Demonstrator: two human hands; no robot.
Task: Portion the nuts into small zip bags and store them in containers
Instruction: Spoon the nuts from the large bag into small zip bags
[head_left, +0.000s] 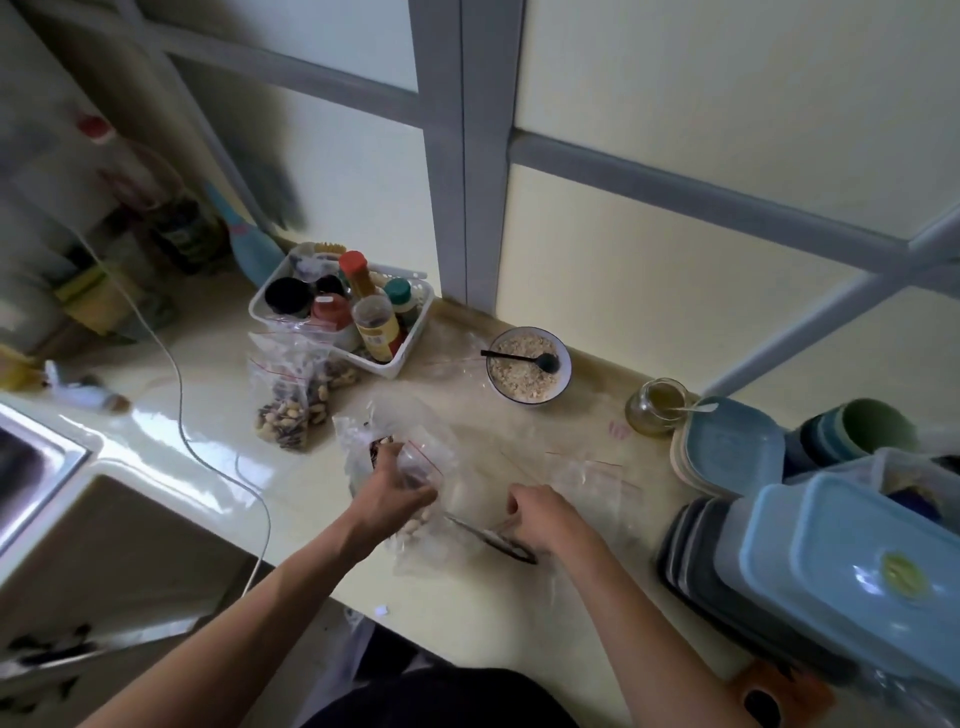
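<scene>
Head view: my left hand (395, 491) grips a half-filled zip bag (415, 467), right hand (540, 512) pinches a spoon (493, 540); filled bags (291, 400) wait, containers (831, 561) unfilled.

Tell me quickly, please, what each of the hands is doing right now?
Left hand: fingers curled round a small zip bag, gripping it.
Right hand: fingers curled, holding a spoon by its handle.

A: Where is there room on the counter (467, 613)?
B: Along the near edge, between the hands.
A: What blocks the way?
B: Stacked containers (810, 545) right, white basket (410, 338) and filled zip bags (291, 410) far left, bowl (528, 364) behind.
</scene>
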